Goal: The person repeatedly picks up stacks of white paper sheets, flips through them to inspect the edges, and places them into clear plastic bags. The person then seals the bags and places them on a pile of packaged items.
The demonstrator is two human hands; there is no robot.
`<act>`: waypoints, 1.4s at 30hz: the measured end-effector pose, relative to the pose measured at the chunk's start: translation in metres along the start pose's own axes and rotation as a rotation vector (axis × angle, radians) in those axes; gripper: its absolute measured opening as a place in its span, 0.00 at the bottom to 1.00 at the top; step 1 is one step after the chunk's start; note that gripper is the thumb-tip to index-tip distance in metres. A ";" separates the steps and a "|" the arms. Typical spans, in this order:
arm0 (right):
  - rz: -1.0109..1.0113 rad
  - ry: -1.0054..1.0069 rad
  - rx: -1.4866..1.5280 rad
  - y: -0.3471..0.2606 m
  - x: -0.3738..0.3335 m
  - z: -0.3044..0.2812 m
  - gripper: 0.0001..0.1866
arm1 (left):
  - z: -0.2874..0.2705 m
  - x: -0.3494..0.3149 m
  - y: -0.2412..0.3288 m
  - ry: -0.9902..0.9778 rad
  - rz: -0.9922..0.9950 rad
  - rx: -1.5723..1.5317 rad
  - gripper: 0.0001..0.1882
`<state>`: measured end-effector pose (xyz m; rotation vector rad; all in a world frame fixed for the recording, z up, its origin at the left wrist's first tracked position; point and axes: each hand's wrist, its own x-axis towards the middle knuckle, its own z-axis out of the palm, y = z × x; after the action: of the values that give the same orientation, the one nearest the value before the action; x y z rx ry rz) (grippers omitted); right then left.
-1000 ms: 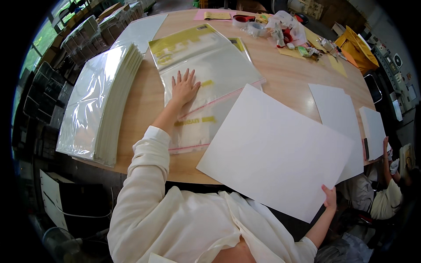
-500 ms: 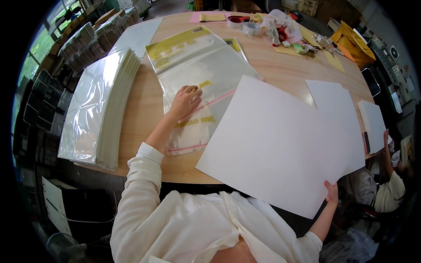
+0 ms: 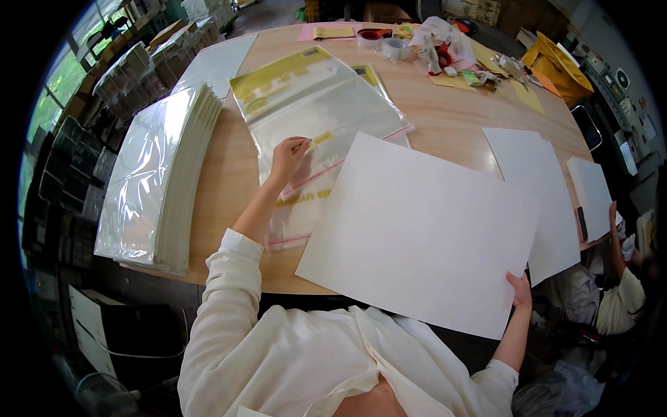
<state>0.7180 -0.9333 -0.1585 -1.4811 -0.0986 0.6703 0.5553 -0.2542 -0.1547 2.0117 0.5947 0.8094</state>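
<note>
My right hand (image 3: 520,288) grips a large white sheet of paper or thin card (image 3: 424,229) by its right edge, the thumb lying on top. The sheet lies tilted over the table's front edge and covers the lower right part of some clear plastic bags (image 3: 278,125). These bags have yellow printed bands and pink strips, and lie overlapped on the table. Over them, my left hand (image 3: 287,158) is closed, thumb and fingertips pinched together at the top bag's film. How much film is between the fingertips is hard to see.
A tall stack of white sheets in glossy clear wrap (image 3: 149,174) stands at the left. More white sheets (image 3: 545,194) and a white stack (image 3: 589,191) lie at the right, near another person's hand (image 3: 613,215). Tape rolls (image 3: 396,48) and clutter sit at the back.
The white sheet has turned flatter and shifted slightly left, uncovering more of the bags' right edge. My left fingers have drawn together into a pinch. My right hand has moved up a little.
</note>
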 end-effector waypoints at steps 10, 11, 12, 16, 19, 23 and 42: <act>0.038 0.059 0.116 0.001 0.000 0.026 0.25 | -0.005 -0.011 -0.001 -0.118 0.096 0.108 0.11; 0.049 0.059 0.143 0.004 0.001 0.026 0.25 | -0.006 -0.012 0.001 -0.118 0.099 0.117 0.11; 0.060 0.059 0.169 0.007 0.001 0.027 0.26 | -0.005 -0.013 0.000 -0.097 0.115 0.095 0.11; 0.048 0.103 0.223 0.016 -0.006 0.048 0.27 | -0.006 -0.017 0.000 -0.059 0.230 0.177 0.09; 0.090 0.102 0.255 0.022 -0.019 0.062 0.27 | -0.004 -0.018 0.005 -0.067 0.289 0.241 0.09; 0.078 0.178 0.244 0.032 -0.037 0.087 0.26 | -0.003 -0.020 0.005 -0.051 0.299 0.252 0.08; 0.040 0.308 0.269 0.033 -0.062 0.144 0.22 | -0.063 -0.049 -0.011 0.241 -0.605 -0.551 0.17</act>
<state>0.5902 -0.8373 -0.1510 -1.3107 0.2506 0.4601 0.4755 -0.2470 -0.1539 1.1495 0.9391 0.7345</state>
